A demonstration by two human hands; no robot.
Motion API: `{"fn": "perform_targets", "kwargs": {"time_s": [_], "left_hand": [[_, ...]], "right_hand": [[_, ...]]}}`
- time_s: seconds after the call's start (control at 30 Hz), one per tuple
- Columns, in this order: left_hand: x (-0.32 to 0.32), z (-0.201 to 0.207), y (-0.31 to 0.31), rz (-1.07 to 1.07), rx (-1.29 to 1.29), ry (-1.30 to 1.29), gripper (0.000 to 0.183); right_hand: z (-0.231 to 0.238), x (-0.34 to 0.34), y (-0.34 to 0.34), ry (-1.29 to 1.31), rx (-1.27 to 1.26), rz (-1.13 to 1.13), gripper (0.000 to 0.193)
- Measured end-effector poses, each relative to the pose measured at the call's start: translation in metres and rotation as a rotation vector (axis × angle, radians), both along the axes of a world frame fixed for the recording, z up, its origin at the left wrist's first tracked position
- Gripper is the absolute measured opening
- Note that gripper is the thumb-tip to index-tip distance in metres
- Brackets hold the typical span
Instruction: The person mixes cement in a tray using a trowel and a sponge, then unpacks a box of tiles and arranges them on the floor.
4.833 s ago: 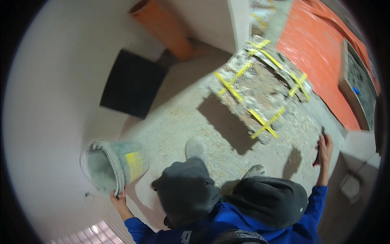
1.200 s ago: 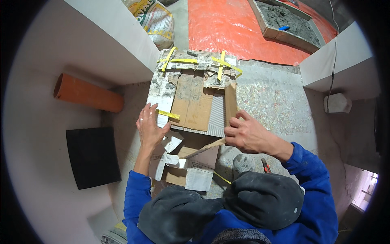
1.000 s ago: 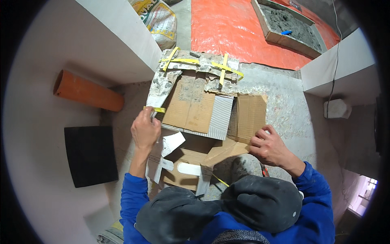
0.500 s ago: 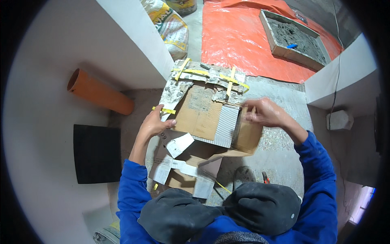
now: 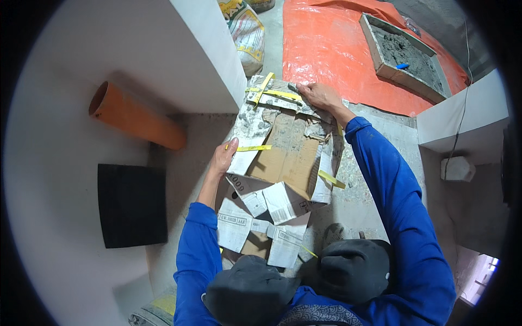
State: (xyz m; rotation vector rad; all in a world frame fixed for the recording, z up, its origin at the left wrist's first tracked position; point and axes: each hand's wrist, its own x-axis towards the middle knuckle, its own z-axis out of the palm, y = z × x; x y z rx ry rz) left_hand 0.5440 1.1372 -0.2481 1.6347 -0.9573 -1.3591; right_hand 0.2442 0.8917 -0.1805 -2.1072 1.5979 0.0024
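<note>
In front of my knees is a cardboard box point(image 5: 288, 146) with folded-up flaps, its brown inside smeared with grey cement. Strips of yellow tape point(image 5: 277, 95) cross its far edge, left flap and right side. My left hand point(image 5: 224, 156) is closed on the left flap, thumb on top beside a tape strip. At the far right edge, my right hand point(image 5: 321, 98) grips the cardboard, its fingertips partly hidden. Nearer to me lie more cut cardboard pieces point(image 5: 234, 220), white outside and brown inside, under and beside the box.
A wooden tray point(image 5: 380, 69) of wet grey mortar, with a blue-handled tool point(image 5: 402, 66), rests on an orange sheet point(image 5: 321, 49). An orange pipe point(image 5: 136, 117) and a black panel point(image 5: 132, 206) lean at the left wall. Filled sacks point(image 5: 247, 41) stand beyond the pillar.
My right hand has gone from the box's right flap to its far edge. The right flap, folded outward before, now stands along the side. The view has shifted slightly.
</note>
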Motion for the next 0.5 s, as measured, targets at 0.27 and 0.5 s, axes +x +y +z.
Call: {"fn": "perform_targets", "kwargs": {"time_s": [0.27,0.5], "left_hand": [[-0.009,0.025,0.038,-0.037,0.022,-0.168,0.055],[-0.058,0.021,0.153,0.218,0.058,0.01,0.048]], "right_hand": [[0.034,0.016,0.026,-0.025,0.036,0.073,0.069],[0.02,0.024,0.095,0.012,-0.052,0.267,0.066]]}}
